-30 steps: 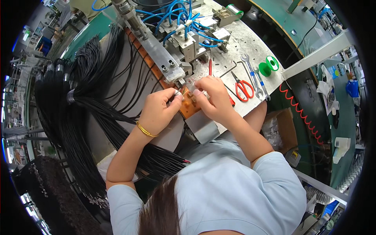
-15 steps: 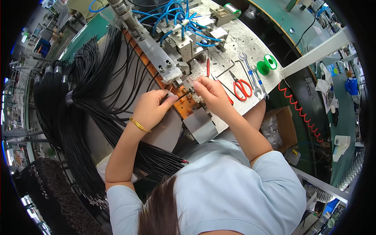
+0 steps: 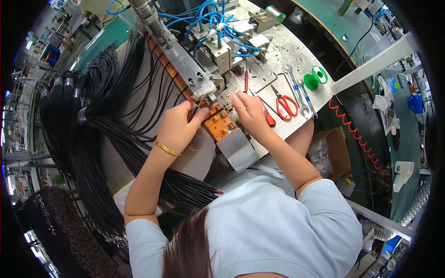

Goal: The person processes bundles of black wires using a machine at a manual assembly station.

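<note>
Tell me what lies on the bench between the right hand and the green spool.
In the head view, between the right hand and the green spool lie red-handled scissors and two spanners, on the speckled bench top.

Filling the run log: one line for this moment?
left hand at orange fixture | right hand at fixture's clamp end | black wires left

The left hand [image 3: 178, 127] covers part of the orange fixture [image 3: 221, 124], and what its fingers pinch is too small to tell. The right hand [image 3: 248, 111] hides the near end of the red-handled tool [image 3: 268, 116]. The person's own head and shirt block the front edge of the worktop [image 3: 296, 51]. The black wires [image 3: 106, 134] run out of sight under the left forearm. Things at the rim are blurred and bent.
</note>
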`<action>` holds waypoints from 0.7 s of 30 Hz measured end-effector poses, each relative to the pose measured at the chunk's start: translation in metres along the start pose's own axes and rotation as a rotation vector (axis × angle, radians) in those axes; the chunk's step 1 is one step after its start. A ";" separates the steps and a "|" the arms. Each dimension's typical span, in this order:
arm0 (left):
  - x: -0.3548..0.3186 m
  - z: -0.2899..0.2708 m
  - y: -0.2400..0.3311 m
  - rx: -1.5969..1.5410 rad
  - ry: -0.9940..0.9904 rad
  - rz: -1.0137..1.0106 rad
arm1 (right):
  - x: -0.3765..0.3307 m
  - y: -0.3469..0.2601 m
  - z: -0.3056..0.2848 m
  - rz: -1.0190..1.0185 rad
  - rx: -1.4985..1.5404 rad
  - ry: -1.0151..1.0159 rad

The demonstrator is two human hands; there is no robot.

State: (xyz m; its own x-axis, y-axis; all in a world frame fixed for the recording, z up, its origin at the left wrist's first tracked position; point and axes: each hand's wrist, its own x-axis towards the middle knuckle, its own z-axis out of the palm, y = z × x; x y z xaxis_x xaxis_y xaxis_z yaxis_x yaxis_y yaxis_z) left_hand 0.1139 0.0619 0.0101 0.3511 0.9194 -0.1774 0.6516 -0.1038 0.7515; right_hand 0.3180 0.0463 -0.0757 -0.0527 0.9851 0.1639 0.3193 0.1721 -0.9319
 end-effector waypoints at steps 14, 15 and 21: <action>-0.001 -0.002 -0.002 -0.320 -0.228 0.032 | -0.005 -0.045 -0.007 -0.383 -0.165 -0.055; -0.001 0.000 -0.005 -0.328 -0.195 0.041 | -0.005 -0.047 -0.007 -0.385 -0.172 -0.060; -0.004 -0.003 0.007 -0.454 -0.233 -0.108 | -0.003 -0.047 -0.003 -0.623 -0.333 0.083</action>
State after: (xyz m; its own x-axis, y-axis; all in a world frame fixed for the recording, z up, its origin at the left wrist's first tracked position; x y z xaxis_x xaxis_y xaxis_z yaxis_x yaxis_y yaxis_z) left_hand 0.1151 0.0586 0.0176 0.4721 0.8017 -0.3666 0.3529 0.2092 0.9120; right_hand 0.3057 0.0348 -0.0311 -0.2516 0.6980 0.6705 0.5263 0.6800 -0.5104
